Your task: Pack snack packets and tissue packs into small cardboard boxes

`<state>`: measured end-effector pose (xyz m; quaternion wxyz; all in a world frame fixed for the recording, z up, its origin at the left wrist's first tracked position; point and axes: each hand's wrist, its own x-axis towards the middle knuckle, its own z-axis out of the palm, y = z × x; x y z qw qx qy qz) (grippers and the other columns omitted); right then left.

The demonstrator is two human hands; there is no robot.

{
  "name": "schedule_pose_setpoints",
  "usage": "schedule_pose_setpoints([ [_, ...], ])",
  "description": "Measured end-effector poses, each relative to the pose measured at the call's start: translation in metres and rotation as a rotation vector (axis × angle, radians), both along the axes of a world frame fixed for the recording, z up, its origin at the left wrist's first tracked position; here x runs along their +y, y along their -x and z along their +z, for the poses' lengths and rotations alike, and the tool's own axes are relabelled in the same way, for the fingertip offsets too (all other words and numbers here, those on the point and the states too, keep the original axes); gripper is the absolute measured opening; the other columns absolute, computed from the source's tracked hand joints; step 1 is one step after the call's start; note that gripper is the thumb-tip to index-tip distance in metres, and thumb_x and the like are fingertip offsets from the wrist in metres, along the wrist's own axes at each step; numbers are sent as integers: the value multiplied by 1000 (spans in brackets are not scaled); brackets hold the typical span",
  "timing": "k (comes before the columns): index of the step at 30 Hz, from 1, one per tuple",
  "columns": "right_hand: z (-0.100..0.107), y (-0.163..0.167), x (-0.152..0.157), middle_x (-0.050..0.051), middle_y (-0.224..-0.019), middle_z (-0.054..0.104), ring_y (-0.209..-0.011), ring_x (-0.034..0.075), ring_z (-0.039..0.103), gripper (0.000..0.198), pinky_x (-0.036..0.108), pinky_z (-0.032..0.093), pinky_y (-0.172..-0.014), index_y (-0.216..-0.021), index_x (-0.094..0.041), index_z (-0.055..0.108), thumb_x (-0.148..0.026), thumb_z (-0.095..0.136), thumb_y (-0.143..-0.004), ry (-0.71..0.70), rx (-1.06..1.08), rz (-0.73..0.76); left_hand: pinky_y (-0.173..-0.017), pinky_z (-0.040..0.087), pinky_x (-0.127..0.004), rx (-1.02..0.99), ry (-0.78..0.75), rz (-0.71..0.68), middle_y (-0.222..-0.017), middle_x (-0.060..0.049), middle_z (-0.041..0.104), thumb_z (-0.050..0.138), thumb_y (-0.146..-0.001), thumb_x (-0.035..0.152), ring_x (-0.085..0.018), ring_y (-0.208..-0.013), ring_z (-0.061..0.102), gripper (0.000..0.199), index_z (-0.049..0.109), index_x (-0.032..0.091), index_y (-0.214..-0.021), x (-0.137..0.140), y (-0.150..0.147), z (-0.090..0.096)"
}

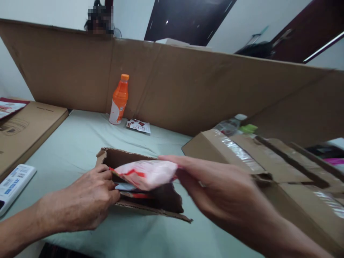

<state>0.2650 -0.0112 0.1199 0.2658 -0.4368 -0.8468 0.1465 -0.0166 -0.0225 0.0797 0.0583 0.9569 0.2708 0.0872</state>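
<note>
A small open cardboard box (172,200) stands on the green cloth, with flat packets (134,195) inside it. My right hand (215,179) pinches the right end of a white and red plastic packet (150,173), which lies tilted across the box opening. At the box's left end is my left hand (88,197), its fingers curled over the edge and against the packets inside. Whether those fingertips grip the box wall or the packets is hidden. The right hand is slightly blurred.
An orange bottle (119,102) and a small printed sachet (138,126) stand by a tall cardboard screen (201,86). Left are a flat carton (29,125) and a white device (17,184). Larger open boxes (228,150) fill the right. A person's head shows behind the screen.
</note>
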Motion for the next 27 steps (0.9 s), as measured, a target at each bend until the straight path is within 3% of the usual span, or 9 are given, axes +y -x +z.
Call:
schedule_pose_setpoints([
  [3,-14,28,11,8,-93,80,-76,26,75,32,38,59,-68,-101,-26,75,-18,45,-95,96,-363,-16,-101,48,-48,30,17,13,-88,-7,73,68,-82,11,-28,-95,63,6,68,17,-83,-4,1,0],
  [5,-25,38,21,11,-102,81,-87,27,76,34,39,59,-75,-110,-20,75,-14,46,-93,221,-514,27,-100,48,-48,35,28,25,-86,-6,71,69,-81,10,-27,-94,62,7,68,17,-81,-5,2,1],
  [8,-29,34,25,15,-127,75,-114,28,72,40,40,57,-95,-128,-16,70,-16,49,-93,208,-448,148,-99,48,-47,20,7,39,-85,-6,69,68,-80,8,-26,-91,60,10,66,17,-79,-5,3,1],
  [10,-23,20,26,11,-126,76,-113,25,73,39,37,57,-96,-124,-21,73,-19,47,-95,124,-317,151,-97,49,-46,17,-1,36,-85,-6,68,67,-80,8,-26,-90,59,10,64,17,-78,-4,4,0],
  [15,-12,-21,61,4,-101,82,-87,23,77,31,34,60,-79,-106,-27,78,-32,48,-100,34,-212,-155,-92,51,-43,-30,30,23,-84,-4,67,67,-77,7,-25,-89,60,13,62,19,-79,-4,4,0],
  [18,-40,-28,115,6,-115,80,-97,23,75,30,34,59,-87,-118,-22,76,-24,52,-98,67,-406,-318,-102,49,-43,-76,62,41,-88,-3,68,67,-78,7,-24,-92,61,16,63,21,-85,-5,4,-4],
  [21,-82,-21,175,12,-132,72,-120,27,67,37,38,54,-102,-128,-18,70,-15,64,-92,46,-512,-361,-110,46,-45,-141,3,33,-87,-2,70,65,-83,11,-22,-88,62,15,65,23,-92,-4,4,-17],
  [24,-114,-10,218,13,-140,64,-127,29,61,39,49,53,-105,-132,-18,65,-24,70,-95,-13,-523,-350,-109,48,-42,-216,-123,7,-78,0,71,57,-93,11,-19,-78,62,15,66,24,-92,0,2,-29],
  [27,-129,-9,241,11,-144,58,-123,27,61,37,51,53,-103,-134,-22,62,-36,64,-100,-58,-483,-328,-113,44,-36,-197,-165,18,-76,2,72,42,-104,9,-16,-75,61,31,65,23,-91,4,1,-33],
])
